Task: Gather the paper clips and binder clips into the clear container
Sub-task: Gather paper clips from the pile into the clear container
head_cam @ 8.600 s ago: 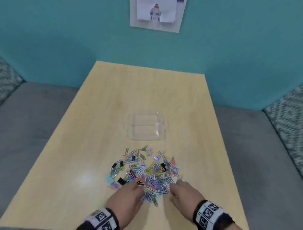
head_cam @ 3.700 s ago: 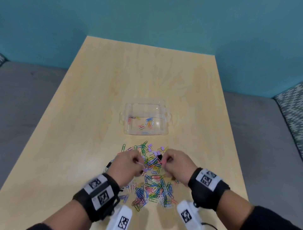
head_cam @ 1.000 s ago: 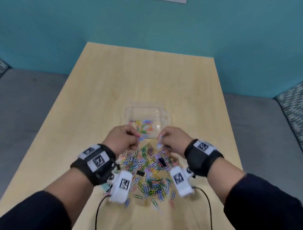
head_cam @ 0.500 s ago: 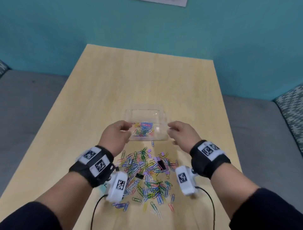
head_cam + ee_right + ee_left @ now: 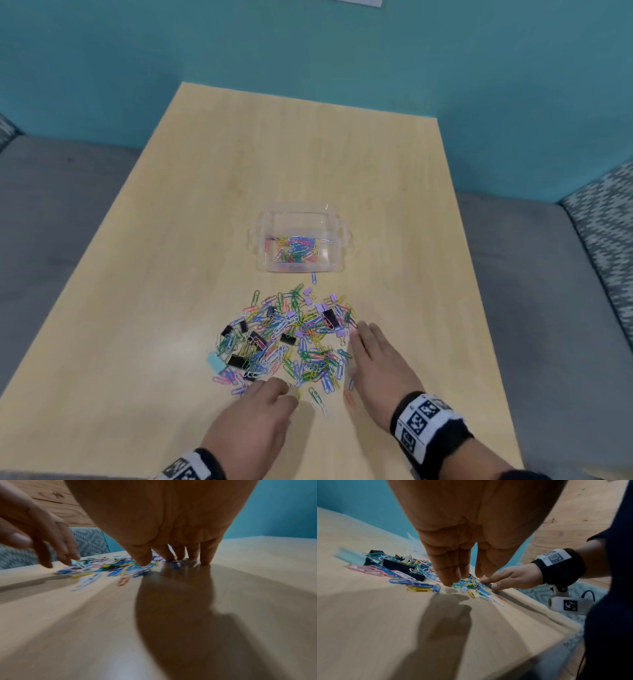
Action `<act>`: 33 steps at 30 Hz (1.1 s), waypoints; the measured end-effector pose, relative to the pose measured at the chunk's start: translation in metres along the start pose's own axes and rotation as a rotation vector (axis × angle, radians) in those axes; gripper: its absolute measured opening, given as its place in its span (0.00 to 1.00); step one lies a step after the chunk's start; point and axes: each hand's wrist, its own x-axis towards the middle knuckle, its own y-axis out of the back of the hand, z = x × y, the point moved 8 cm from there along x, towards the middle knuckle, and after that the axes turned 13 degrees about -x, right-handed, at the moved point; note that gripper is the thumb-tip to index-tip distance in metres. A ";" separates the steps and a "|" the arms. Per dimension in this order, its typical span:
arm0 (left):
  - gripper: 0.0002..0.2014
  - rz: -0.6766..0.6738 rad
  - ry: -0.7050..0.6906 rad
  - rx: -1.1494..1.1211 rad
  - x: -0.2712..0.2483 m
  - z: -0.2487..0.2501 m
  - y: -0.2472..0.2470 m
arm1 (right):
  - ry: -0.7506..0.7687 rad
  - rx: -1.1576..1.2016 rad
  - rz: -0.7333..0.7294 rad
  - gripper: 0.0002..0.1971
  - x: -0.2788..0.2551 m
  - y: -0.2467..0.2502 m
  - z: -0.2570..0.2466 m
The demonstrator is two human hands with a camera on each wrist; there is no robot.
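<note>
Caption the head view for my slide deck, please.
Both hands, left hand and right hand, flank the clip pile before the partly filled clear container.

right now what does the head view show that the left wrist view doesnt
Only the head view shows the clear container with some paper clips already inside, and one stray blue clip just before it. Only the left wrist view shows the white tagged camera unit hanging under the right wrist. Both show the clip pile, the pale blue binder clip at its left edge, the left hand and the right hand on the table.
</note>
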 end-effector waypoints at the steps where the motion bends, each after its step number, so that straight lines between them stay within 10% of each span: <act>1: 0.09 0.001 -0.012 0.030 -0.002 0.004 -0.001 | -0.006 -0.001 0.013 0.30 -0.008 -0.003 -0.008; 9: 0.10 0.066 0.132 0.096 -0.032 -0.010 -0.005 | 0.009 0.249 0.209 0.25 -0.057 0.010 -0.015; 13: 0.26 0.086 0.277 0.020 -0.035 -0.022 -0.001 | -0.166 0.291 0.092 0.30 -0.061 0.000 -0.002; 20: 0.36 0.065 0.259 -0.006 0.017 -0.009 -0.014 | -0.032 0.267 0.053 0.39 -0.021 0.016 -0.053; 33: 0.08 0.043 0.274 0.084 0.060 -0.022 -0.017 | 0.113 0.115 0.056 0.17 0.009 0.035 -0.065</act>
